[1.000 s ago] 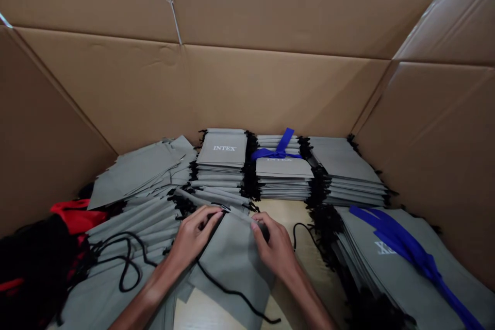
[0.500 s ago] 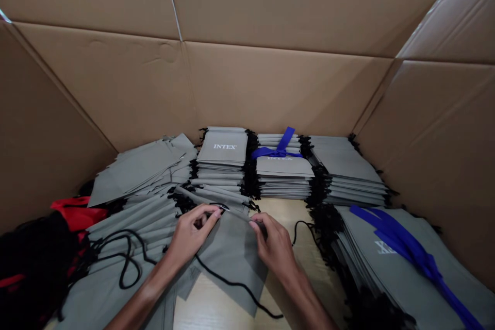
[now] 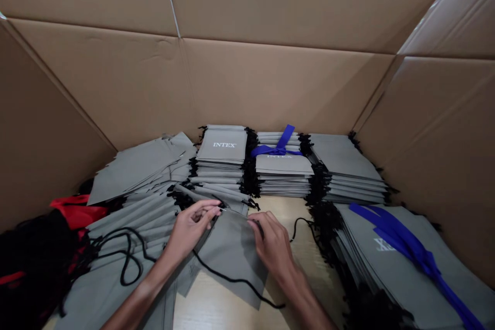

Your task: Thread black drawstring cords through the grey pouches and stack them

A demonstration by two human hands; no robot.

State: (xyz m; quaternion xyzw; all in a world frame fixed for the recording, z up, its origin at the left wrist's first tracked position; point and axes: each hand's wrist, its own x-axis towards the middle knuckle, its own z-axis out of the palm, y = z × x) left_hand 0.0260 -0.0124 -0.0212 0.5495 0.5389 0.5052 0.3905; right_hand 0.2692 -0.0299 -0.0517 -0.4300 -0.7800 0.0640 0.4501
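Observation:
A grey fabric drawstring bag (image 3: 234, 247) hangs between my hands, over the table. My left hand (image 3: 194, 224) is closed in a pinch at the left end of its top hem. A dark piece of cord and a small shiny tip show at those fingertips; the tip's kind is too small to tell. My right hand (image 3: 271, 240) pinches the right end of the same hem between thumb and fingers. A loose length of black cord (image 3: 236, 281) comes out below my left hand and trails across the bag's front.
Stacked grey INTEX bags (image 3: 222, 145) stand along the cardboard wall (image 3: 286, 82). Blue ribbon (image 3: 413, 252) lies over the right-hand stack. Loose grey pieces (image 3: 135, 167), looped black cord (image 3: 129, 252) and a red-and-black heap (image 3: 77, 211) are at left, on the wooden table (image 3: 209, 304).
The hem between my hands has turned and looks thinner, and the bag hangs slightly lower. My left fingers have shifted a little at the cord. The stacks have not moved.

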